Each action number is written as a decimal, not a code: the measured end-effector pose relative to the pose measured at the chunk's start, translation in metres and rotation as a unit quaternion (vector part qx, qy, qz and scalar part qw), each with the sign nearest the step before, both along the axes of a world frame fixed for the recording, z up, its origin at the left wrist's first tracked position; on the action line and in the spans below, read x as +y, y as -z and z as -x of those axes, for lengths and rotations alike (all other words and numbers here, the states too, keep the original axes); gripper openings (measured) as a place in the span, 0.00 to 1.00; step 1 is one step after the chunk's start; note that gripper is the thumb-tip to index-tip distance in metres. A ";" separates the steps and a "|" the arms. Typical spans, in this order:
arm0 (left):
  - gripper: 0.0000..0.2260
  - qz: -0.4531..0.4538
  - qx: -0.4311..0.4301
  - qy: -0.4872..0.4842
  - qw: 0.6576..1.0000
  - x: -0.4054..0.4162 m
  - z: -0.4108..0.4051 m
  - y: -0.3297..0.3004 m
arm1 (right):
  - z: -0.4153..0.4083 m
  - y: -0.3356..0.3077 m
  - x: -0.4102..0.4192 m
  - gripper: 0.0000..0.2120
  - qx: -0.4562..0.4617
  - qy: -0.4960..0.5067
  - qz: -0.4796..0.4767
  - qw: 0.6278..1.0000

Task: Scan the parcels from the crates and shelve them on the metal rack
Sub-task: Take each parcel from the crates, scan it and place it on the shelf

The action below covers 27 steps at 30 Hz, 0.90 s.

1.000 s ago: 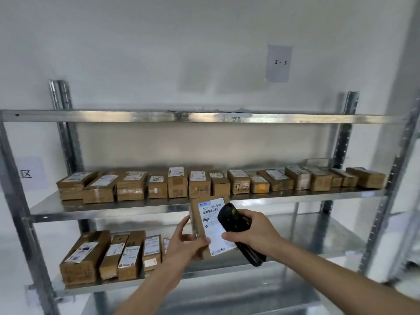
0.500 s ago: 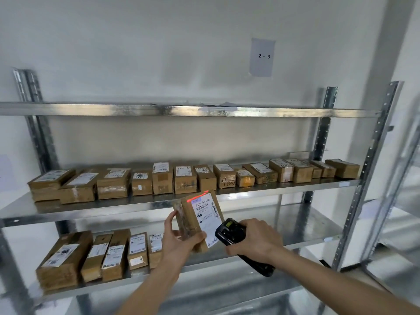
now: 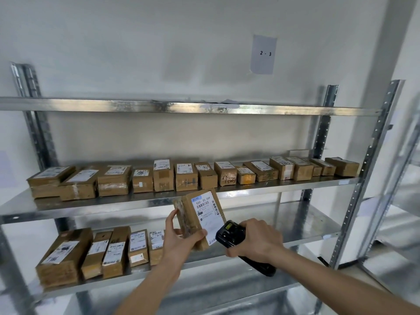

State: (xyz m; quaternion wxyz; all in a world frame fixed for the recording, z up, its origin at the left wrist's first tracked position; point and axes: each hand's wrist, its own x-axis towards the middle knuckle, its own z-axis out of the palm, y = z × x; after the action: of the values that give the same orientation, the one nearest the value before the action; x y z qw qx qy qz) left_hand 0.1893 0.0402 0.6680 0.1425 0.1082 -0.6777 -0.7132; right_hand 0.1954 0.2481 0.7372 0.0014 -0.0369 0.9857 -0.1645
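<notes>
The left hand [image 3: 179,239] grips the box [image 3: 200,219]; the right hand [image 3: 256,241] grips the scanner [image 3: 229,233] just beside it. The box could slip from the thumb.

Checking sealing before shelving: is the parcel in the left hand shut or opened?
Shut, as far as visible: the parcel looks taped along its side, label intact, gripped by the left hand.

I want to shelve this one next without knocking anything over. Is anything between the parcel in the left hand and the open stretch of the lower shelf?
Nothing visible. The left hand holds the parcel in front of the rack, the bare part of the lower shelf lies just behind it, and the shelved parcels stand off to the left.
</notes>
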 end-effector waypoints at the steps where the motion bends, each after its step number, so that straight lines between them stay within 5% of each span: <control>1: 0.44 -0.002 -0.003 -0.001 1.000 0.000 0.001 0.000 | 0.001 0.002 0.000 0.28 -0.001 0.000 0.001 1.000; 8: 0.41 -0.019 -0.016 0.014 1.000 0.005 0.011 0.006 | 0.012 0.011 0.007 0.30 -0.002 -0.012 0.080 0.997; 16: 0.14 -0.071 -0.041 0.035 0.996 0.025 0.020 0.027 | 0.037 0.037 0.024 0.28 -0.048 -0.059 0.315 0.946; 24: 0.32 -0.083 -0.081 0.167 0.979 0.019 0.037 0.064 | 0.076 0.076 0.036 0.26 -0.091 -0.062 0.348 0.931; 27: 0.32 -0.064 -0.087 0.159 0.981 0.005 0.053 0.084 | 0.100 0.098 0.026 0.22 -0.112 -0.066 0.354 0.926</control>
State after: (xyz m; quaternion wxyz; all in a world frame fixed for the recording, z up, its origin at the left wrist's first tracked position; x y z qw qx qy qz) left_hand 0.1359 0.0451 0.5841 -0.0396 0.0701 -0.6489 -0.7566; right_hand 0.0957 0.2736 0.6389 0.1091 -0.0819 0.8519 -0.5056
